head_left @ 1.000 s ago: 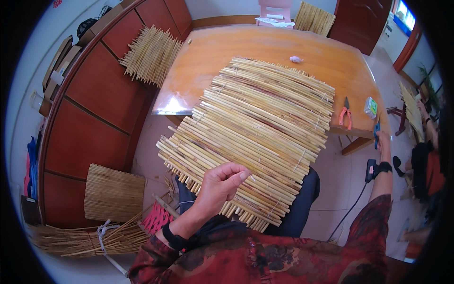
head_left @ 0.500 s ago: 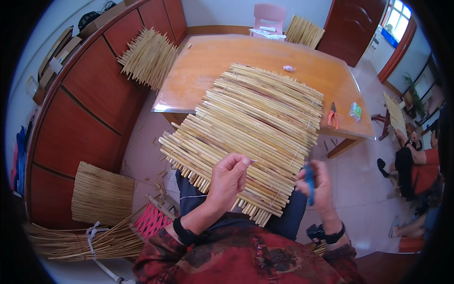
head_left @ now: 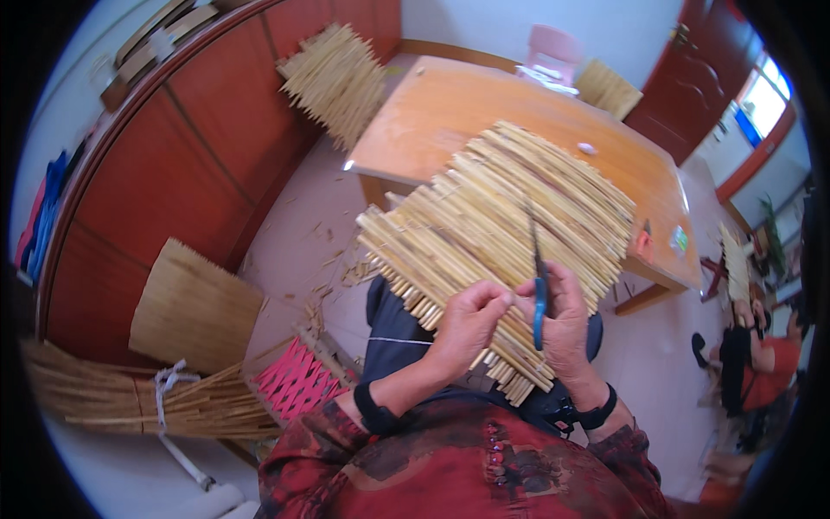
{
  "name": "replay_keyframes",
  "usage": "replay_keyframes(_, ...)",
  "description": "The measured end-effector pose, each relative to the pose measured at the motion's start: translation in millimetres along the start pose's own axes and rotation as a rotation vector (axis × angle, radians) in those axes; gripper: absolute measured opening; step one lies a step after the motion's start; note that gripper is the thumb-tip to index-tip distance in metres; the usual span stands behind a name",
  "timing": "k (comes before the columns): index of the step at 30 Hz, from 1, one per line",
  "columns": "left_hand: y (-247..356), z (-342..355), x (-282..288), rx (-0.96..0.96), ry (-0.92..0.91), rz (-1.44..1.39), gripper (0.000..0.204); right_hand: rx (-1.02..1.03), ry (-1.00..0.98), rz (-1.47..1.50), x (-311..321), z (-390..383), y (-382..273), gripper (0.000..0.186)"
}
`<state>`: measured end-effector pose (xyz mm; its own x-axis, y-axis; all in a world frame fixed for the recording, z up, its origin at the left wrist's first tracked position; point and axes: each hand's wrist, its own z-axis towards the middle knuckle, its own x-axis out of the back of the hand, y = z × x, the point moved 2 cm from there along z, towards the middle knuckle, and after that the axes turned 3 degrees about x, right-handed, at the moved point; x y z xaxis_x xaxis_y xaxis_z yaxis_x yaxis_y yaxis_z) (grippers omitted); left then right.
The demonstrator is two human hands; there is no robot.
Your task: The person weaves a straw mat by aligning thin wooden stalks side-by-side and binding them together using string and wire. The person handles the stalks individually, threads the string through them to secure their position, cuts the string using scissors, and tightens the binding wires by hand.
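Note:
A mat of pale straight stalks (head_left: 527,208), bound with thin thread, lies from my lap onto the table's near edge. My right hand (head_left: 566,333) grips scissors (head_left: 541,298) with blue handles, their dark blades pointing away over the mat. Close beside it, my left hand (head_left: 471,329) is closed in a pinch above the mat's near part. What lies between its fingertips is too small to make out. The fingers of both hands nearly meet.
The orange-brown table (head_left: 415,112) carries red-handled pliers (head_left: 643,244), a small green-and-white packet (head_left: 679,240) and a small pale lump (head_left: 587,148). More stalk mats (head_left: 197,304) lean by the red cabinets (head_left: 164,164). A tied stalk bundle (head_left: 95,394) lies left; another person (head_left: 765,359) sits right.
My right hand has brought the scissors left, up to my left hand; the blades now show over the mat. The whole view has turned, shifting the mat and table to the right.

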<state>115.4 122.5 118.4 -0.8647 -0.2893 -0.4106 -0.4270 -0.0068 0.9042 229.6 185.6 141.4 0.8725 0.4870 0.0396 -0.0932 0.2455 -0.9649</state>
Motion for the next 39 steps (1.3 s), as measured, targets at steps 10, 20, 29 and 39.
replay_keyframes(10, 10, -19, 28, -0.092, 0.038, 0.046, 0.01, -0.12, -0.115, 0.052, -30, 12, -9, 0.049)
replay_keyframes(20, 13, -20, 37, -0.022, 0.164, -0.178, 0.009, -0.105, -0.267, -0.269, 11, -11, 0, 0.061)
replay_keyframes(29, 10, -15, 24, -0.048, 0.075, -0.12, 0.004, -0.1, -0.351, -0.499, 33, -46, -17, 0.061)
replay_keyframes(39, 7, -16, 21, -0.056, 0.031, -0.114, 0.008, 0.041, -0.396, -0.594, 32, -44, -14, 0.055)
